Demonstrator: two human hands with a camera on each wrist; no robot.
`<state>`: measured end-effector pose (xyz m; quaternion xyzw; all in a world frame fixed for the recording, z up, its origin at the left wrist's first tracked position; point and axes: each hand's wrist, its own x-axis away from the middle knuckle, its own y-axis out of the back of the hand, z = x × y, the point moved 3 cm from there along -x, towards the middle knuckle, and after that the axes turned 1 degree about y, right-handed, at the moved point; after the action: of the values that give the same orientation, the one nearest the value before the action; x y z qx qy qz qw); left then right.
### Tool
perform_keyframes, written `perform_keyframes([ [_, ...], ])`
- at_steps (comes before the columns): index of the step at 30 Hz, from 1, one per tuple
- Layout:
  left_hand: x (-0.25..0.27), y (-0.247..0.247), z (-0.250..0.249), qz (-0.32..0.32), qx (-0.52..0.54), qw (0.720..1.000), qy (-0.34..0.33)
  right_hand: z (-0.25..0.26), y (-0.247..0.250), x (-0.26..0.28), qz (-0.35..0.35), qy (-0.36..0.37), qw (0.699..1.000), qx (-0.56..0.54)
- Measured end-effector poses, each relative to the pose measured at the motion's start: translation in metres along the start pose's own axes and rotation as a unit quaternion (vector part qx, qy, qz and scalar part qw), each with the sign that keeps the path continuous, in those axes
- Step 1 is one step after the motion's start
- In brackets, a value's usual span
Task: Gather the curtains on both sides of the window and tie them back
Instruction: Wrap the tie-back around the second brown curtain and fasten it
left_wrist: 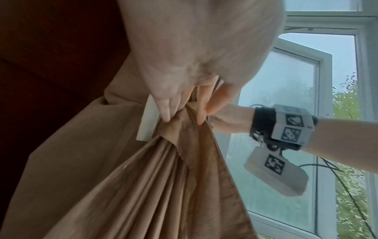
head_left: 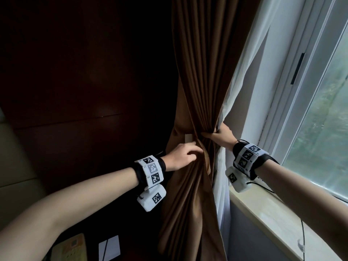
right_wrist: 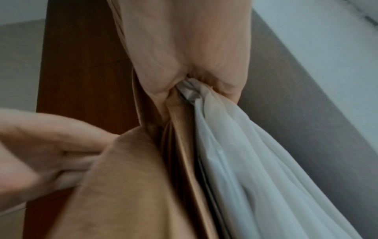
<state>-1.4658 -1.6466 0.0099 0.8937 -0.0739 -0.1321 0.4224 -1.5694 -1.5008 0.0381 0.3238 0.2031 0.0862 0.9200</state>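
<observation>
A brown curtain (head_left: 197, 72) hangs in the middle, bunched at waist height, with a white sheer curtain (head_left: 244, 63) beside it on the window side. My right hand (head_left: 212, 133) grips the bunch from the right, and the right wrist view shows this hand (right_wrist: 194, 93) closed round both the brown curtain (right_wrist: 132, 194) and the sheer (right_wrist: 255, 161). Just below and to the left, my left hand (head_left: 195, 149) pinches a brown fold (left_wrist: 175, 129) between fingers and thumb (left_wrist: 182, 119). Behind that hand, a small pale plate (head_left: 188, 138) (left_wrist: 147, 124) shows against the curtain.
A dark wooden wall panel (head_left: 84, 81) stands left of the curtain. The window (head_left: 323, 119) and its pale sill (head_left: 273, 219) lie to the right, and a black cable (head_left: 303, 232) runs over the sill. At the bottom left are a device (head_left: 73, 249) and a white card (head_left: 109, 245).
</observation>
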Motion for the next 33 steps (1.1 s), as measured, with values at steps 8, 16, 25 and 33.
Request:
perform_keyframes([
  [8, -0.021, 0.013, 0.014, -0.204, 0.151, 0.967, 0.005, 0.011, -0.001, 0.011, -0.003, -0.005, 1.000, 0.008],
  [16, -0.030, 0.013, 0.015, -0.152, 0.149, 0.975, -0.068, 0.002, 0.003, 0.008, -0.010, -0.014, 1.000, 0.004],
  [25, -0.036, 0.002, 0.019, -0.119, -0.038, 0.981, -0.146, -0.002, 0.006, 0.002, -0.004, -0.001, 1.000, 0.005],
  [33, -0.042, 0.009, 0.016, -0.115, 0.107, 0.983, -0.098, 0.001, 0.005, 0.002, -0.003, -0.006, 1.000, 0.027],
])
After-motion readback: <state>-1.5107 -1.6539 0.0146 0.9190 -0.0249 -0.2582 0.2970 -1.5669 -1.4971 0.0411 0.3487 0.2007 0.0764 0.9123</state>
